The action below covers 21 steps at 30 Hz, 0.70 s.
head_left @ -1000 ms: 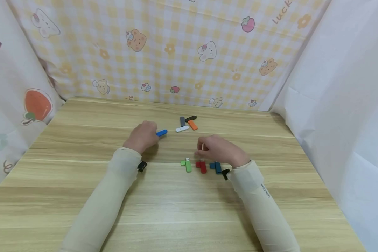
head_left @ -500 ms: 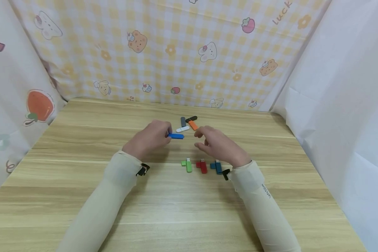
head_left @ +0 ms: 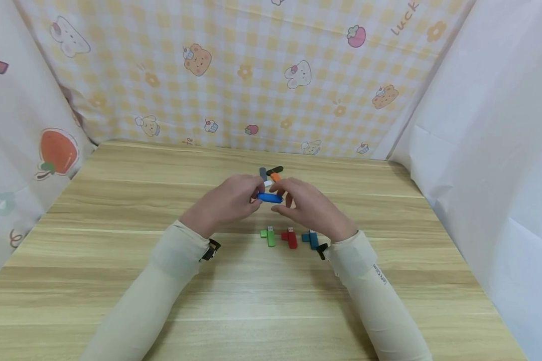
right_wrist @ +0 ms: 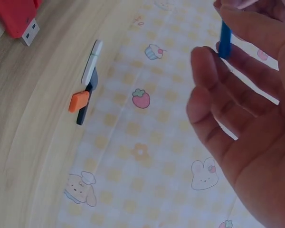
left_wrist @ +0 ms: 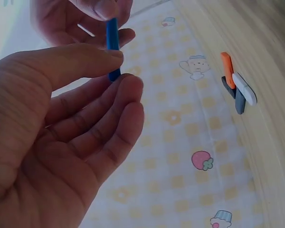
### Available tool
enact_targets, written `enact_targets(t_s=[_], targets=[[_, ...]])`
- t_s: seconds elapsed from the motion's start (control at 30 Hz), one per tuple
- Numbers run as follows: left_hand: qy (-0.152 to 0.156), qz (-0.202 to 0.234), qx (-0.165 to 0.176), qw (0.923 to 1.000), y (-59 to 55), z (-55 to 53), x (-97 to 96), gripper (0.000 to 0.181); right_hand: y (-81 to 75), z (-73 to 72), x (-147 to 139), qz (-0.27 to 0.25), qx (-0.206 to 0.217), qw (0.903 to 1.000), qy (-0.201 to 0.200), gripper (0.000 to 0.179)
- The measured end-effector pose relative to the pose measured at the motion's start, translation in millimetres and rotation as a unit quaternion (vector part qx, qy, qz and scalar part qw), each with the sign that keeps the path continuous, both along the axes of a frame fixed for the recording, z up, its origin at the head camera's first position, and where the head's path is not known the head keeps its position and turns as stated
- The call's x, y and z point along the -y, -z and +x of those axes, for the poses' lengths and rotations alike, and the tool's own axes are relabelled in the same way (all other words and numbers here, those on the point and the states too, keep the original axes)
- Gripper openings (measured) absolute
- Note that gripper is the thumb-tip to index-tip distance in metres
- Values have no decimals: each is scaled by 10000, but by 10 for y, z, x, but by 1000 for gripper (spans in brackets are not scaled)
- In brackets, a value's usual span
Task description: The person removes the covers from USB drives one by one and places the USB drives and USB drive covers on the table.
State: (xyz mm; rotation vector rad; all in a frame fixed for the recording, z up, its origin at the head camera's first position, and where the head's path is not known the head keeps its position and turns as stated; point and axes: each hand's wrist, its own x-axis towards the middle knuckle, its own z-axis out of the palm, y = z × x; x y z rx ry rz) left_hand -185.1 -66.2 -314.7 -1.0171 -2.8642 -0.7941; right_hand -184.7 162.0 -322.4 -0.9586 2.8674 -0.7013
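Between the thumb and fingers of my left hand (head_left: 228,200), a blue USB stick (head_left: 270,198) is pinched at one end, held above the table. My right hand (head_left: 313,208) has its bent fingers and thumb around the stick's other end; a small gap shows below the stick in the head view. In the left wrist view, the right thumb overlaps the top of the stick. Nearer me lie a green USB stick (head_left: 270,237), a red USB stick (head_left: 291,238) and a dark blue USB stick (head_left: 313,240) in a row, their caps off beside them.
Behind the hands, a grey USB stick (head_left: 263,173), a black one (head_left: 275,170), an orange one (right_wrist: 79,101) and a white one (right_wrist: 91,61) lie close together. A patterned curtain (head_left: 244,95) rises at the table's (head_left: 253,301) back edge.
My left hand has moved right with the blue USB stick to above the middle of the table. My right hand has moved up and slightly left to meet its free end.
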Motion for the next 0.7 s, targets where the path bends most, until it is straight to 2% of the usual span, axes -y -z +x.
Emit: enact_targets(t_s=[0.33, 0.53, 0.7], targets=[[34, 104, -283, 9995, -21, 61, -30, 15, 5, 20, 9, -231, -942, 9950, -234, 21], [-33, -115, -558, 9984, -32, 94, -47, 30, 4, 18, -3, -371, -1195, 9916, -322, 18], [-28, -143, -853, 9963, -34, 112, -51, 28, 10, 9, -6, -424, -1286, 9901, -369, 18]])
